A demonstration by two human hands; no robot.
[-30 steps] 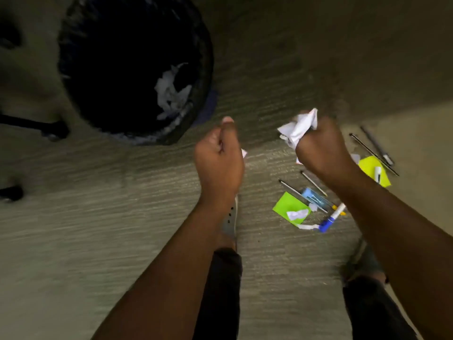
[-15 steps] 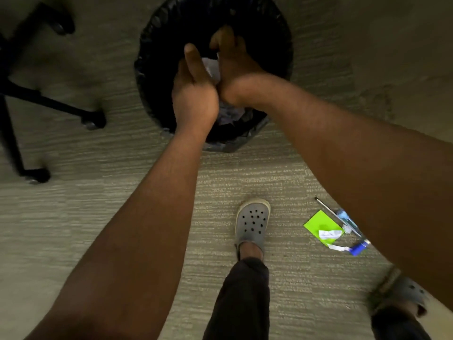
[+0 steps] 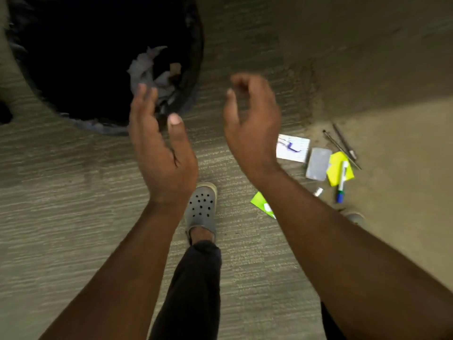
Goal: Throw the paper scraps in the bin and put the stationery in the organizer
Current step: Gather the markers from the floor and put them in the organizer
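Both hands empty beside the bin

The left hand [image 3: 161, 153] and right hand [image 3: 250, 123] hang mid-frame, palms facing, fingers loose and holding nothing. Crumpled paper [image 3: 149, 69] lies inside the black bin [image 3: 193, 77] at upper left. At right on the carpet [image 3: 73, 192] lie a card [image 3: 293, 147], a yellow note [image 3: 336, 165], a marker [image 3: 342, 181], thin pens [image 3: 343, 146] and a green note [image 3: 260, 201]
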